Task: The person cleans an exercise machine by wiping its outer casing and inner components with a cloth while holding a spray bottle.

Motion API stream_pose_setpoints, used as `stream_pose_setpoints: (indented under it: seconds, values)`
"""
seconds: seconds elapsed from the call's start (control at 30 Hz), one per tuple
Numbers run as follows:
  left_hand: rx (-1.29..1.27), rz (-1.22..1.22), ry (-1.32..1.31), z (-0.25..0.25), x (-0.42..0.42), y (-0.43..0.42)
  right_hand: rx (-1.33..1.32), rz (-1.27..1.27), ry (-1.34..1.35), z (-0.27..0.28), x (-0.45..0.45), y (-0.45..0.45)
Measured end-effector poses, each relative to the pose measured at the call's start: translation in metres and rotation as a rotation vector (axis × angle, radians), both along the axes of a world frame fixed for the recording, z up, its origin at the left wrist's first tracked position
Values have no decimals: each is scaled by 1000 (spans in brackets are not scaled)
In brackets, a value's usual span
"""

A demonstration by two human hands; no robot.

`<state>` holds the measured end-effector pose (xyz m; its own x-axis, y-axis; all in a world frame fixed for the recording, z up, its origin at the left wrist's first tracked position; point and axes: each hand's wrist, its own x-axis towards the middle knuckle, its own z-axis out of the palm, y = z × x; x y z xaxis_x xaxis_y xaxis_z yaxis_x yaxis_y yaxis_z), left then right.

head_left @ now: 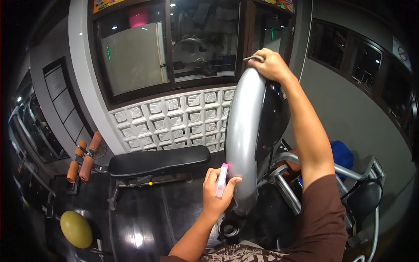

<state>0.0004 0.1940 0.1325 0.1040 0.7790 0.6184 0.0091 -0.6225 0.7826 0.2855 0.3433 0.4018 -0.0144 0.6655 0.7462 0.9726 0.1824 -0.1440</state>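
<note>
In front of me stands an exercise machine with a tall, curved silver cover point(245, 118) and a black side panel point(269, 118). My left hand point(214, 196) is closed around a small, slim pink-and-clear container point(221, 182), held upright beside the lower part of the cover. My left thumb lies close to the silver surface. At the top of the cover, my right hand point(273, 65) is curled over the edge, with a thin grey piece, apparently a cloth point(254, 58), poking out from under the fingers. Most of that piece is hidden by the hand.
A black padded bench point(159, 160) with orange foam rollers point(86, 168) stands to the left. A yellow-green ball point(76, 229) rests on the dark floor at lower left. Metal-framed equipment point(364, 196) and a blue object point(341, 158) are on the right. Windows and patterned blocks point(174, 120) line the wall.
</note>
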Motion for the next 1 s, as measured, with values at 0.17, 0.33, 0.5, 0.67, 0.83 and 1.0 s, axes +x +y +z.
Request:
stream_pose_setpoints:
  seconds: [0.17, 0.33, 0.5, 0.67, 0.83, 1.0]
  values:
    - [-68, -6, 9, 3, -1, -2, -225, 334, -474, -51, -104, -99]
    - [-101, 18, -15, -5, 4, -4, 0, 447, -721, -114, -131, -131]
    - [-106, 72, 3, -5, 4, -7, 50, 205, -343, -38, -71, -69]
    - [-112, 138, 23, -3, 7, -13, -75, -53, 299, -7, 66, 33]
    - [-191, 146, 9, 6, 9, -18, 195, 81, 171, -32, 10, -27]
    - [-158, 226, -6, 0, 16, -22, 303, 537, -370, -137, -68, -141]
